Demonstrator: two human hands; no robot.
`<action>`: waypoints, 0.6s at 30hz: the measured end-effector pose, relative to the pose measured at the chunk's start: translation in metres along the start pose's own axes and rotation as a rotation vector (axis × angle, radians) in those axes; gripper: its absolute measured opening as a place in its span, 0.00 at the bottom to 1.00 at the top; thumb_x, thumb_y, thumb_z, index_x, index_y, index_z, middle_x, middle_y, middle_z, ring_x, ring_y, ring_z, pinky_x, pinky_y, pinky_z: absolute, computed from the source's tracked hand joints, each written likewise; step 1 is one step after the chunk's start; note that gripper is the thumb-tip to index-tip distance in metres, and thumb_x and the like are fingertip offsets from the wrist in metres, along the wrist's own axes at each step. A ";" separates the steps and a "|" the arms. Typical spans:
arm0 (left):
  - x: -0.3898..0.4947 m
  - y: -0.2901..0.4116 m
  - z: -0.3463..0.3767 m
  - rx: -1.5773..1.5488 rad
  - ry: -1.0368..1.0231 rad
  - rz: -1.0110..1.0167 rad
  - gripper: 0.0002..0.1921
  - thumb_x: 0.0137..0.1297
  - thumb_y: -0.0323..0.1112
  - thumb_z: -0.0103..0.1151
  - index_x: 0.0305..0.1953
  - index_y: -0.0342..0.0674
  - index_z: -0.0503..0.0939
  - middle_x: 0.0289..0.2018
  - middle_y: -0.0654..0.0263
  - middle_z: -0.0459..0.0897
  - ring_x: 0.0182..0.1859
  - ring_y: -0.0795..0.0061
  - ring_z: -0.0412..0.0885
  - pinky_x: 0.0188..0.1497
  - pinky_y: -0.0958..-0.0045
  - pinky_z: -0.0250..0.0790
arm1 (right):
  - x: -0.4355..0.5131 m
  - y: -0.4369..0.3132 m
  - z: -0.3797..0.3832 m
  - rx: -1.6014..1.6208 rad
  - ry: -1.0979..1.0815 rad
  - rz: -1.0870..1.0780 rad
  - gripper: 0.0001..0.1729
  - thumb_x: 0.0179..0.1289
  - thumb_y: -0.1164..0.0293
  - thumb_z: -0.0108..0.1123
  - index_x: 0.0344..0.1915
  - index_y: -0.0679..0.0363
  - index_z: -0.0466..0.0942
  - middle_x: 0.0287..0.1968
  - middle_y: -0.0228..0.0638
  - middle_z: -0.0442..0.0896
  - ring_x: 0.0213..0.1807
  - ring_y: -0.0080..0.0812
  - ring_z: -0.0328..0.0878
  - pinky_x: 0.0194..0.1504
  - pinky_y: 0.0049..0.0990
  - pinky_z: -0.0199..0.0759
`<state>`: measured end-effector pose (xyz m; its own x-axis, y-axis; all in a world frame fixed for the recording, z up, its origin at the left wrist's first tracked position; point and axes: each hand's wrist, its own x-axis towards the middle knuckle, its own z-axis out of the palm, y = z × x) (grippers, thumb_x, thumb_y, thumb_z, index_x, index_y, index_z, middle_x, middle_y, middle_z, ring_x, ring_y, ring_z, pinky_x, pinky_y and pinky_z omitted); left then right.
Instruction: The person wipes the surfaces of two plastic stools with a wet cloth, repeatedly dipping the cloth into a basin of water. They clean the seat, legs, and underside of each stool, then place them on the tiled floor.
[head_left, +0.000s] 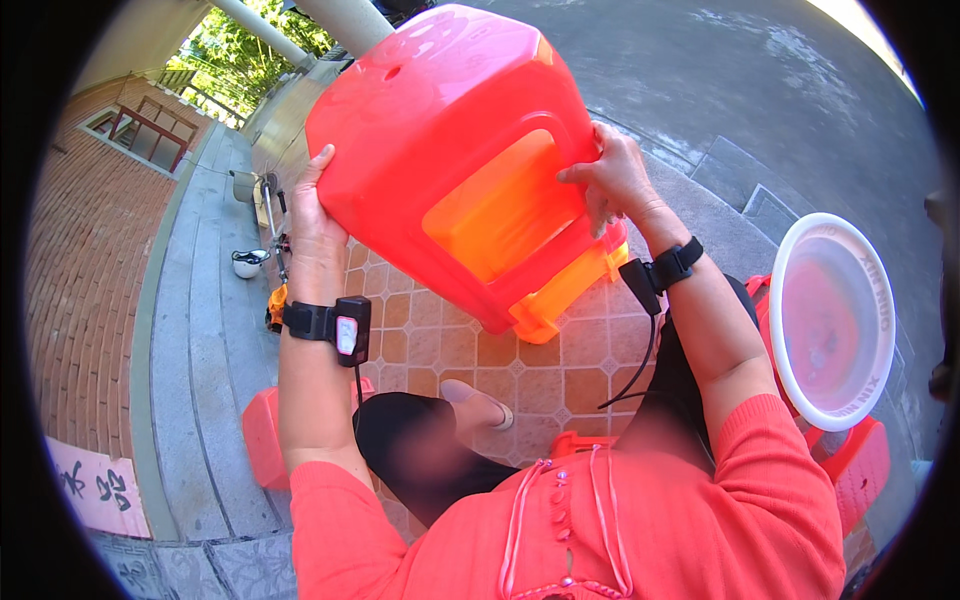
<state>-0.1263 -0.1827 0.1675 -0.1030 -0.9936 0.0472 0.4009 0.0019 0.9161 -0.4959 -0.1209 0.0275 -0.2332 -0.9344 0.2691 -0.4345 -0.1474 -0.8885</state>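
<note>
A red plastic stool is held up in front of me, tilted, its seat towards the upper left. An orange plastic stool is nested inside; its colour shows through the side opening and its feet stick out past the red rim. My left hand grips the red stool's left side near the seat, thumb on the outer face and fingers mostly hidden beneath. On the opposite side, my right hand holds the edge beside the opening, thumb pointing inwards. Black straps with small devices and cables circle both wrists.
At right, a white plastic basin stands over red plastic furniture. Another red stool is by my left arm. Tiled floor lies below. Grey steps, a white helmet and a column are further off.
</note>
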 end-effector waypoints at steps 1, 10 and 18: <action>-0.011 0.014 0.003 -0.044 -0.084 0.005 0.28 0.65 0.35 0.69 0.62 0.27 0.74 0.56 0.52 0.84 0.56 0.56 0.85 0.62 0.56 0.77 | -0.007 -0.012 -0.007 0.021 0.003 -0.040 0.35 0.45 0.63 0.82 0.53 0.65 0.80 0.45 0.49 0.88 0.48 0.45 0.87 0.52 0.38 0.78; -0.157 0.131 0.008 0.092 -0.163 0.350 0.28 0.68 0.42 0.65 0.62 0.30 0.75 0.60 0.54 0.83 0.57 0.60 0.85 0.63 0.59 0.76 | -0.104 -0.136 -0.038 -0.169 0.302 -0.406 0.40 0.45 0.65 0.86 0.58 0.66 0.77 0.45 0.43 0.87 0.40 0.37 0.89 0.43 0.28 0.85; -0.291 0.247 -0.065 -0.231 -0.429 0.089 0.30 0.75 0.45 0.57 0.71 0.36 0.68 0.71 0.51 0.73 0.70 0.56 0.74 0.74 0.49 0.63 | -0.194 -0.242 -0.038 -0.171 0.359 -0.667 0.49 0.44 0.58 0.86 0.62 0.69 0.72 0.46 0.46 0.83 0.40 0.38 0.87 0.39 0.31 0.82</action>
<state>0.0621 0.0998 0.3542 -0.4055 -0.8542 0.3256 0.6118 0.0111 0.7910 -0.3783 0.1079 0.2048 -0.1302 -0.4989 0.8568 -0.7036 -0.5624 -0.4343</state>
